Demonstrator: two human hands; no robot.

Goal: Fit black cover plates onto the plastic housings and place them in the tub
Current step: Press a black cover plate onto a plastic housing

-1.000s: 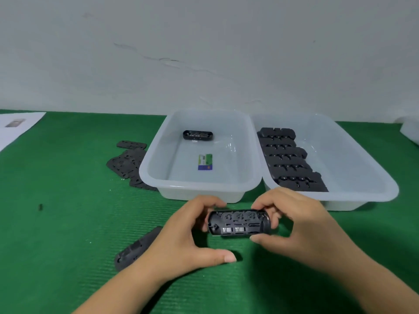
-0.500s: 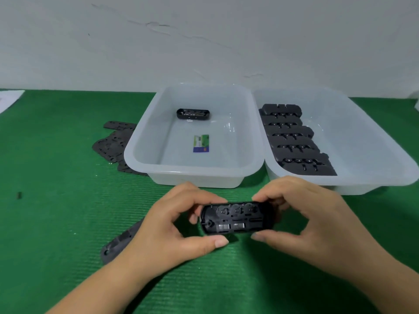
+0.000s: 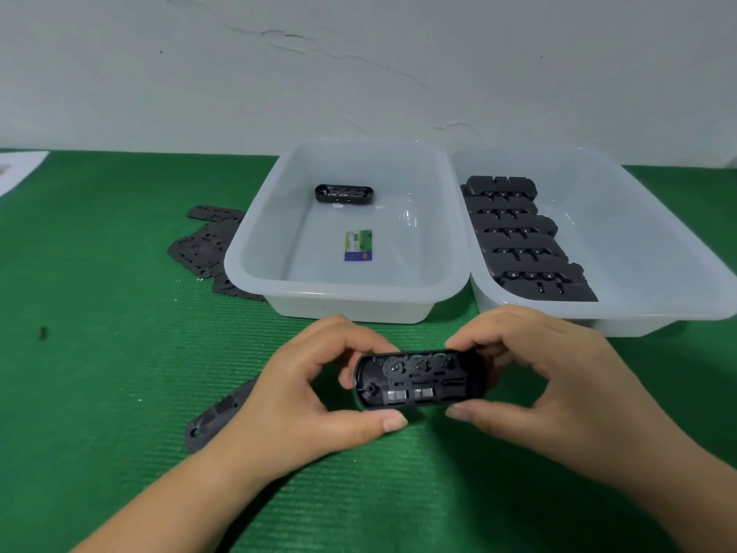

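A black plastic housing (image 3: 418,379) is held just above the green mat, its open inner side facing me. My left hand (image 3: 307,397) grips its left end between thumb and fingers. My right hand (image 3: 558,389) grips its right end the same way. One finished black housing (image 3: 345,194) lies at the back of the left translucent tub (image 3: 255,269). A row of several black housings (image 3: 522,241) fills the left side of the right tub (image 3: 678,301). Flat black cover plates (image 3: 205,241) lie piled on the mat left of the tubs.
Another black part (image 3: 217,415) lies on the mat, partly hidden behind my left wrist. A small coloured label (image 3: 358,245) sits on the left tub's floor. A white sheet (image 3: 18,169) lies at the far left. A white wall stands behind the green mat (image 3: 99,393).
The housing between my hands has tipped so its inner side faces me more. The view has shifted slightly; both hands keep their hold.
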